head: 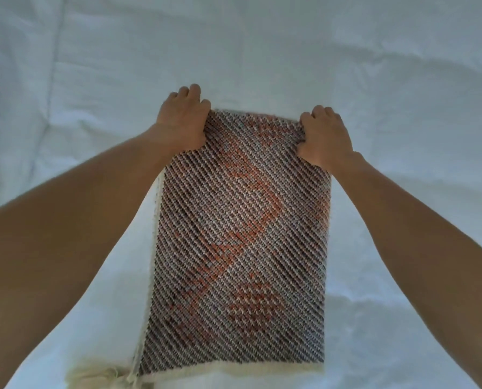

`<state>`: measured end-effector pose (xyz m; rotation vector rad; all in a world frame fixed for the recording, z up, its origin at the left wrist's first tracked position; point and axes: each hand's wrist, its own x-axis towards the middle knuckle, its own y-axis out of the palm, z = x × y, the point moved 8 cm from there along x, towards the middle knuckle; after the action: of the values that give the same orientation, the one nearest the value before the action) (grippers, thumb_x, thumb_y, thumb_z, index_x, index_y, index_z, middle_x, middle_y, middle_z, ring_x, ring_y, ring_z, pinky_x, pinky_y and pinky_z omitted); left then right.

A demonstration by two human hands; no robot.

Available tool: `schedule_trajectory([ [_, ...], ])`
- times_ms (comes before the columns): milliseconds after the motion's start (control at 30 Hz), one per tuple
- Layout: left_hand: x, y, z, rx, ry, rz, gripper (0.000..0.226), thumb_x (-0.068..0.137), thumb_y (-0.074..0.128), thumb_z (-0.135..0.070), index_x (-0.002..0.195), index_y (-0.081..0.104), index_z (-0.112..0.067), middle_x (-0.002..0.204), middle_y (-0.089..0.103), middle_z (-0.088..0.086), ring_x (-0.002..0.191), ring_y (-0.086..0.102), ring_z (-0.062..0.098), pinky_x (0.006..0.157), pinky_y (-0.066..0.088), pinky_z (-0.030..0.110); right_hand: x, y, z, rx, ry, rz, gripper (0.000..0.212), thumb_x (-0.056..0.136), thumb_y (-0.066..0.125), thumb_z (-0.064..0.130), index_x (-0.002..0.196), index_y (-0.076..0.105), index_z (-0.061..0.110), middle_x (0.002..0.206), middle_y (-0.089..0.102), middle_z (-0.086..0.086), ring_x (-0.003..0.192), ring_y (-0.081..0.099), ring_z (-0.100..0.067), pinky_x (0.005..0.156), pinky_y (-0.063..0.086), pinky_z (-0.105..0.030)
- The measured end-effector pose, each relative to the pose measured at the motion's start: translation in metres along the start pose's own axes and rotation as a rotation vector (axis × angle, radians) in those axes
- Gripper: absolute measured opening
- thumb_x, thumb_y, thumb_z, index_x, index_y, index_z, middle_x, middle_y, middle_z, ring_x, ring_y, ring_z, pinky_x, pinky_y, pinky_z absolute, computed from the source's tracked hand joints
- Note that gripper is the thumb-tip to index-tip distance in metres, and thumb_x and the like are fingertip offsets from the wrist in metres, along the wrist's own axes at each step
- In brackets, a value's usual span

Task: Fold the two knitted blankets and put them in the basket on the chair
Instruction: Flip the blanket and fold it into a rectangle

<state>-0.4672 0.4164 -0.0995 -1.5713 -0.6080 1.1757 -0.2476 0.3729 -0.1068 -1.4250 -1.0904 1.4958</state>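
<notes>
Knitted blanket (240,220): folded into a rectangle, flat on white sheet (374,66), long axis pointing straight away from the person. Left hand (182,122): curled, gripping blanket's far-left corner. Right hand (325,136): gripping far-right corner.

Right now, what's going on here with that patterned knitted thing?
A person is handling a knitted blanket on a white sheet. Their bare hands do the work: the left grip and right grip each clutch a far corner, fingers curled round the edge. The blanket lies as a narrow strip, with cream fringe at its near end.
</notes>
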Motion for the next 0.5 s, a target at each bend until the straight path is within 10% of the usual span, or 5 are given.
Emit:
schedule_trajectory([
  [500,-0.116,-0.028,-0.015,-0.085,0.032,-0.212,0.038,0.078,0.055,-0.022,0.11,0.045,-0.002,0.1,0.052,0.018,0.089,0.05,0.033,0.08,0.04,0.042,-0.107,-0.047,0.021,0.136,-0.097,-0.156,0.036,0.084,0.064,0.022,0.108,0.047,0.002,0.1,0.052,-0.017,0.088,0.051,-0.032,0.065,0.037,-0.035],
])
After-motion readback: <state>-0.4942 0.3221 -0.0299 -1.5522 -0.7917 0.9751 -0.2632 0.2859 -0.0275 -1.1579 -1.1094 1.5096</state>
